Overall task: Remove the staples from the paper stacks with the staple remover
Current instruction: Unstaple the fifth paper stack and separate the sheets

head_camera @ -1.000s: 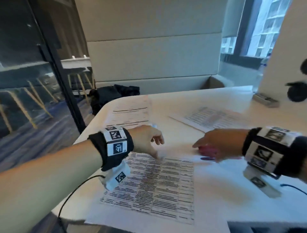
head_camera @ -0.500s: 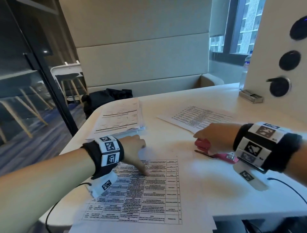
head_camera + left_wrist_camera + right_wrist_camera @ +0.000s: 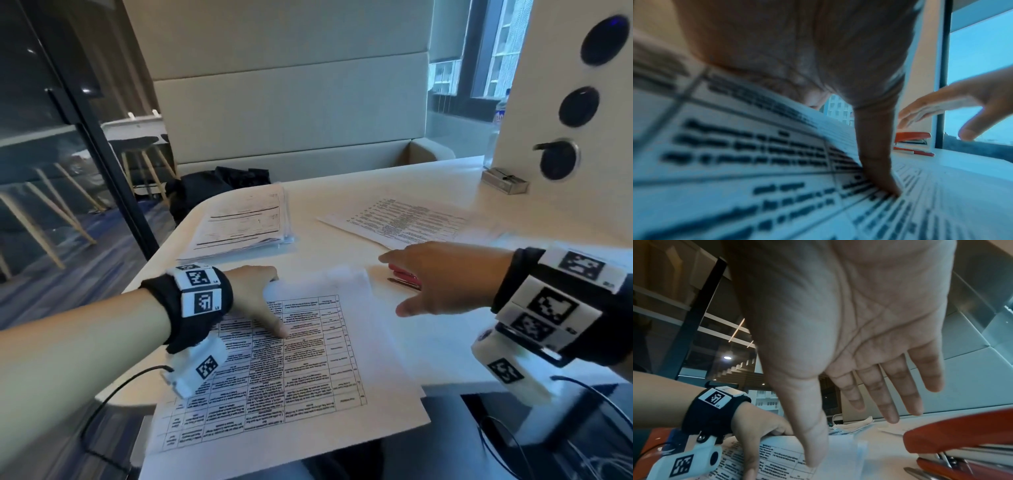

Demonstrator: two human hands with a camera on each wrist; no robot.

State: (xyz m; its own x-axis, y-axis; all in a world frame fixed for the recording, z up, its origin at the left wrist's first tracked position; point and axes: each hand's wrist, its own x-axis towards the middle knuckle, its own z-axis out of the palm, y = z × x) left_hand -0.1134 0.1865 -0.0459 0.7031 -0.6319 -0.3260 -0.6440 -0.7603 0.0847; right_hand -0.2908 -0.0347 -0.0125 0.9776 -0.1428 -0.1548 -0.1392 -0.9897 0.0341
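**Desk:** What's on your feed, biggest things first?

**Operator:** I see the white table (image 3: 428,192) across the whole head view. The largest thing on it is the printed paper stack (image 3: 308,359) at about six o'clock, its near edge hanging past the table rim. A second thick stack (image 3: 246,219) lies at eleven o'clock, and a loose printed sheet (image 3: 404,219) at one o'clock.

**Desk:** And the hands?

**Operator:** My left hand (image 3: 257,294) sits on the near stack at nine o'clock from centre. Its thumb (image 3: 877,164) is straight and presses down on the printed table; the other fingers lie along the stack's far edge, and I cannot tell whether they curl around it. My right hand (image 3: 442,277) is at three o'clock, palm down, fingers (image 3: 888,395) straight and spread, grasping nothing.

**Desk:** Where's the tool?

**Operator:** The red staple remover (image 3: 406,275) lies on the table just under the right hand's fingers, just beside the near stack's right edge, at two o'clock from it. In the right wrist view the fingertips hang above its red body (image 3: 953,441), apart from it. From the left wrist view I see it (image 3: 912,138) resting flat beyond the thumb.

**Desk:** Anything smaller?

**Operator:** A small metal box (image 3: 505,181) at one o'clock, by the white panel.
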